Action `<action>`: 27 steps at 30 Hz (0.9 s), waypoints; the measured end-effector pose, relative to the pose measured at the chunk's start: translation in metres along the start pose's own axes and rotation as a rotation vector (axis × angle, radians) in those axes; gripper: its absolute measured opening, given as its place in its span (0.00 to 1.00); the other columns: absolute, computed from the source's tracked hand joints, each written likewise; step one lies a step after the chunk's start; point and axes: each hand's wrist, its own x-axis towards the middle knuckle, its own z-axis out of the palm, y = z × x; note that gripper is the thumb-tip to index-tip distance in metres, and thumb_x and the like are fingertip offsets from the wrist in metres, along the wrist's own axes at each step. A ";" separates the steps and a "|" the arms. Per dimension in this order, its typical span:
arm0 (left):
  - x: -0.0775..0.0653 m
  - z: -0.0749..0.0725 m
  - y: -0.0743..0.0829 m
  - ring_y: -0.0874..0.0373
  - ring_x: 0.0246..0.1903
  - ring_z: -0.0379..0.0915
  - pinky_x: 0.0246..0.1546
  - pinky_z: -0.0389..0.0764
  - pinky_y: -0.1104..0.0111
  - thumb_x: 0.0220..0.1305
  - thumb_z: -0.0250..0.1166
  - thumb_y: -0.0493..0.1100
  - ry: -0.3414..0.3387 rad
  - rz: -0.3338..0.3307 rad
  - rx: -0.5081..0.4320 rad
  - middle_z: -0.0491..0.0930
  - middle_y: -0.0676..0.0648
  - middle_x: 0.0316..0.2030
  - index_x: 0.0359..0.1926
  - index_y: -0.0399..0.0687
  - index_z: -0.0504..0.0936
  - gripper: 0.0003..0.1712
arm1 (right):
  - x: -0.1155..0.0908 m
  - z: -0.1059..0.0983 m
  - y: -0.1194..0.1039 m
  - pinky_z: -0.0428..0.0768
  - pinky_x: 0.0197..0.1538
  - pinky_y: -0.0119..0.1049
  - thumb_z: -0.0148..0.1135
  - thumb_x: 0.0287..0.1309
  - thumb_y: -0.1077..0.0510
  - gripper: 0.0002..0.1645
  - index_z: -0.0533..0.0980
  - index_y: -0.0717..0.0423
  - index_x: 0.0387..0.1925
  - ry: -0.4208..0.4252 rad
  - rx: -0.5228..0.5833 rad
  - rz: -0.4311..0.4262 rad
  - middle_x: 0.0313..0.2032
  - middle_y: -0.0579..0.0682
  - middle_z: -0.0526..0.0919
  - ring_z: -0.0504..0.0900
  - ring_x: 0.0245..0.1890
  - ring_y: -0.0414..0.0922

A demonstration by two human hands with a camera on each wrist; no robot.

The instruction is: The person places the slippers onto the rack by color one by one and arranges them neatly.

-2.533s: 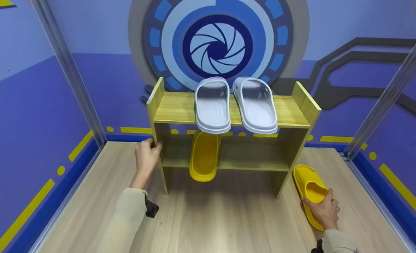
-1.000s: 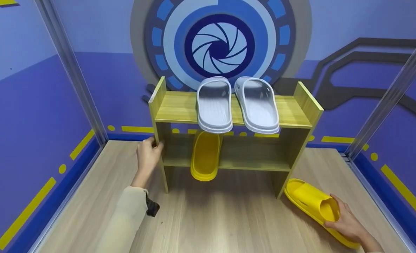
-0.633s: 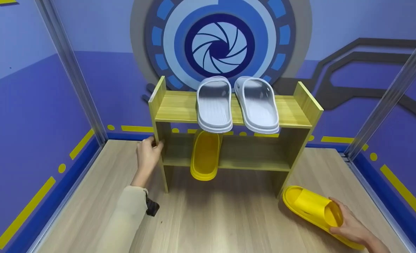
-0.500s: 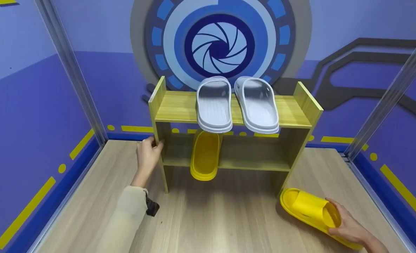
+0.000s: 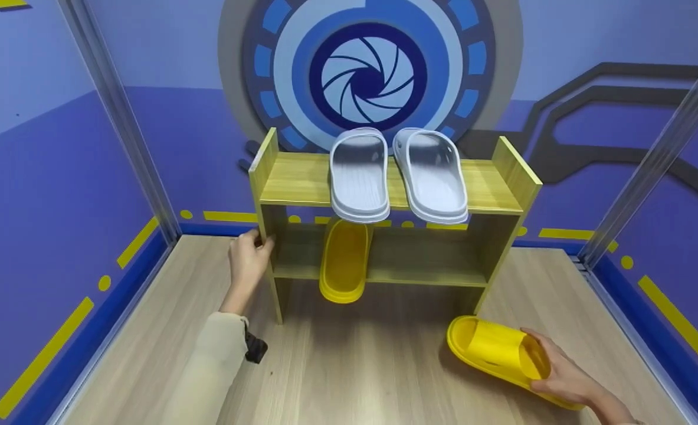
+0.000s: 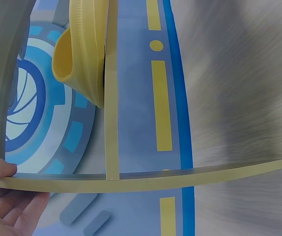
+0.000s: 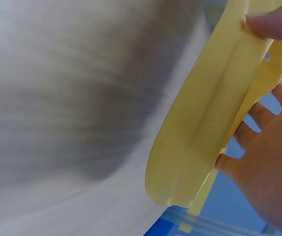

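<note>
A two-tier wooden shoe rack (image 5: 301, 180) stands in the middle, and my left hand (image 5: 248, 260) pinches the edge of its left side panel. The left wrist view shows that thumb and fingers (image 6: 20, 211) on either side of the panel (image 6: 72, 185). My right hand (image 5: 564, 372) grips a yellow slipper (image 5: 498, 345) by its heel half, toe pointing left, in front of the rack's right leg. In the right wrist view the thumb lies across the sole's side (image 7: 195, 132), above its shadow. Another yellow slipper (image 5: 344, 260) sits on the lower shelf, left of centre, heel outward.
Two pale grey slippers (image 5: 360, 177) stand side by side on the top shelf, heels jutting over its front edge. The wood-grain table (image 5: 360, 378) is bordered by blue printed walls (image 5: 89, 195) and metal posts at the corners (image 5: 649, 153).
The slipper in my right hand has swung from pointing away to pointing left, and has moved leftward in front of the rack. My left hand stays on the side panel.
</note>
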 end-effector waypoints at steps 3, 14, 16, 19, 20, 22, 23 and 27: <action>0.000 0.000 0.000 0.48 0.28 0.76 0.28 0.74 0.58 0.54 0.61 0.38 -0.002 -0.004 -0.001 0.80 0.38 0.27 0.27 0.33 0.80 0.09 | 0.003 0.004 -0.008 0.48 0.49 0.68 0.70 0.28 0.54 0.58 0.50 0.57 0.63 0.020 -0.019 -0.025 0.59 0.63 0.55 0.54 0.56 0.60; 0.000 -0.001 0.000 0.49 0.26 0.75 0.26 0.73 0.59 0.54 0.61 0.39 -0.002 0.003 -0.001 0.80 0.39 0.26 0.27 0.33 0.80 0.10 | 0.016 0.012 -0.031 0.56 0.48 0.64 0.72 0.25 0.55 0.58 0.54 0.55 0.63 0.132 -0.106 -0.204 0.57 0.56 0.62 0.62 0.53 0.53; 0.000 -0.001 0.000 0.49 0.26 0.75 0.26 0.73 0.59 0.55 0.61 0.39 -0.002 0.003 -0.003 0.80 0.39 0.26 0.27 0.33 0.80 0.10 | 0.018 0.013 -0.037 0.58 0.48 0.62 0.73 0.24 0.55 0.58 0.55 0.55 0.63 0.142 -0.113 -0.214 0.56 0.54 0.63 0.63 0.52 0.52; 0.000 -0.001 0.001 0.49 0.26 0.75 0.26 0.73 0.59 0.55 0.61 0.39 -0.004 -0.004 -0.004 0.80 0.38 0.27 0.27 0.33 0.80 0.10 | 0.021 0.014 -0.047 0.60 0.48 0.60 0.73 0.23 0.55 0.59 0.55 0.55 0.63 0.151 -0.115 -0.220 0.56 0.53 0.64 0.64 0.50 0.49; -0.001 -0.001 0.001 0.49 0.26 0.75 0.26 0.73 0.59 0.55 0.61 0.39 -0.006 -0.006 -0.004 0.80 0.38 0.27 0.28 0.33 0.80 0.10 | 0.022 0.014 -0.051 0.60 0.49 0.59 0.73 0.23 0.54 0.59 0.55 0.54 0.63 0.153 -0.112 -0.216 0.56 0.52 0.64 0.64 0.50 0.48; -0.001 -0.001 0.001 0.49 0.26 0.75 0.26 0.73 0.59 0.55 0.61 0.39 -0.009 -0.010 -0.004 0.80 0.38 0.27 0.28 0.33 0.80 0.10 | 0.024 0.014 -0.059 0.62 0.48 0.57 0.74 0.23 0.53 0.60 0.55 0.53 0.63 0.160 -0.103 -0.223 0.55 0.51 0.64 0.65 0.48 0.47; -0.001 -0.001 0.001 0.49 0.26 0.75 0.26 0.73 0.59 0.55 0.61 0.39 -0.009 -0.011 -0.003 0.79 0.38 0.27 0.28 0.33 0.80 0.10 | 0.024 0.014 -0.063 0.63 0.48 0.56 0.74 0.23 0.53 0.60 0.55 0.52 0.63 0.165 -0.098 -0.227 0.55 0.50 0.65 0.65 0.47 0.46; -0.001 -0.001 0.002 0.49 0.27 0.75 0.27 0.73 0.59 0.55 0.61 0.38 -0.010 -0.015 -0.004 0.80 0.38 0.28 0.29 0.33 0.80 0.10 | 0.027 0.014 -0.076 0.66 0.47 0.52 0.75 0.23 0.54 0.60 0.54 0.50 0.63 0.184 -0.081 -0.243 0.53 0.49 0.65 0.66 0.45 0.44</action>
